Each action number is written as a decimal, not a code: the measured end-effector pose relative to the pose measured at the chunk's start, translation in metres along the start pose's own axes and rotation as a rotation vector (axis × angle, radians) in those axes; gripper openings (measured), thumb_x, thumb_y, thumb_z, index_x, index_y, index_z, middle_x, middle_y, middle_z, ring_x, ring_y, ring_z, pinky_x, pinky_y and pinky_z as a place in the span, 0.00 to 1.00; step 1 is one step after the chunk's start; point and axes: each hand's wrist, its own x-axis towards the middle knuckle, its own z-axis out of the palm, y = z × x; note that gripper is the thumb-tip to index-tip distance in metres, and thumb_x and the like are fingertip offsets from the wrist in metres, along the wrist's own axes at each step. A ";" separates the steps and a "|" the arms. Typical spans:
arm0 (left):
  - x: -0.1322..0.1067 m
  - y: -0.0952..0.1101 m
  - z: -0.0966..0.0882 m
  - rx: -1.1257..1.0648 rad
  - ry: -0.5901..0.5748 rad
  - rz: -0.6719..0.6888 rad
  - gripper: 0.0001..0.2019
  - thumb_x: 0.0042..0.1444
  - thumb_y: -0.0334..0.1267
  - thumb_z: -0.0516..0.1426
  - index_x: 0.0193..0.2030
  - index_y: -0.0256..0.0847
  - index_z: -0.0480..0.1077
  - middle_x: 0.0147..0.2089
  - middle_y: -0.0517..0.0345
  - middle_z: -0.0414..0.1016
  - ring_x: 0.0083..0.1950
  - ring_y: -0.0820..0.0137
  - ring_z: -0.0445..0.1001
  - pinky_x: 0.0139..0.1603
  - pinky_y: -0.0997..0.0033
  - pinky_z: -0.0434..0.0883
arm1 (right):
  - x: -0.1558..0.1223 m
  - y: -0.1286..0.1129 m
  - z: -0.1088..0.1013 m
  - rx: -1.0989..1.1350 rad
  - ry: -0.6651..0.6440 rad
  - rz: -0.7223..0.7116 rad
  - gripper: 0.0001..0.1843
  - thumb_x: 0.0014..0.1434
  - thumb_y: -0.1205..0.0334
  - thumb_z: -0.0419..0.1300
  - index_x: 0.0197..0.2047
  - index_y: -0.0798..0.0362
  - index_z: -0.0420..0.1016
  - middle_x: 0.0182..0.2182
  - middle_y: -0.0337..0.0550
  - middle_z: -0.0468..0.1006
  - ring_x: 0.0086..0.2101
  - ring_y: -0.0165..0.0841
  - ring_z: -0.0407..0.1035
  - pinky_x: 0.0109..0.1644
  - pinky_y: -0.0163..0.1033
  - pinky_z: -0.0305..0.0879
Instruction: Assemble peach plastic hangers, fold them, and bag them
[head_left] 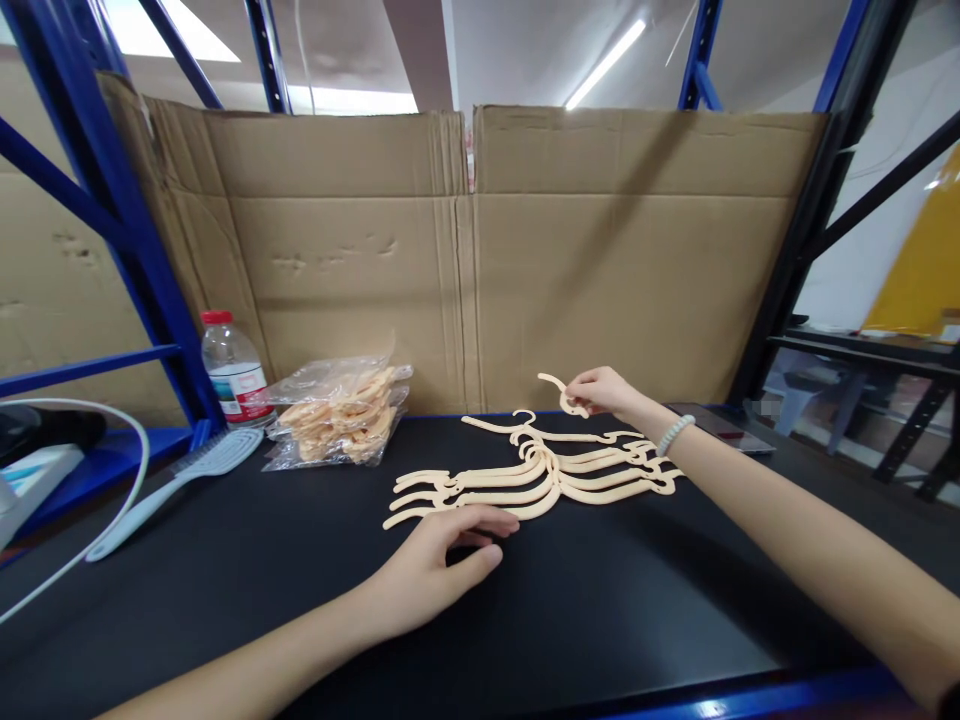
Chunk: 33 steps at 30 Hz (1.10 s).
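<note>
Several cream plastic hangers (pixel 517 480) lie overlapped in a row on the black tabletop, their hooks toward the back. My left hand (pixel 450 560) rests at the near edge of this row, palm down with thumb and fingers apart; whether its fingertips touch the front hanger I cannot tell. Behind the row, my right hand (pixel 600 390), a pale beaded bracelet on its wrist, pinches a short curved cream hanger arm (pixel 553 381) above the table. My right forearm hides the right ends of some hangers. At the back, one hanger (pixel 491 425) lies slightly apart from the others.
To the left are a clear plastic bag (pixel 341 410) of cream hanger parts, a red-capped bottle (pixel 232 370), a light blue hairbrush (pixel 202 465) and a white cable (pixel 139 470). A flat dark device (pixel 724 430) lies behind my right forearm. Cardboard (pixel 360 260) walls the back between blue posts.
</note>
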 end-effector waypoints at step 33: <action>0.006 -0.007 -0.014 -0.734 0.385 -0.154 0.13 0.55 0.43 0.62 0.39 0.36 0.68 0.28 0.62 0.69 0.28 0.78 0.69 0.32 0.78 0.68 | 0.007 0.034 0.030 -0.295 0.058 -0.452 0.04 0.54 0.63 0.59 0.30 0.54 0.75 0.26 0.41 0.78 0.28 0.33 0.71 0.32 0.35 0.61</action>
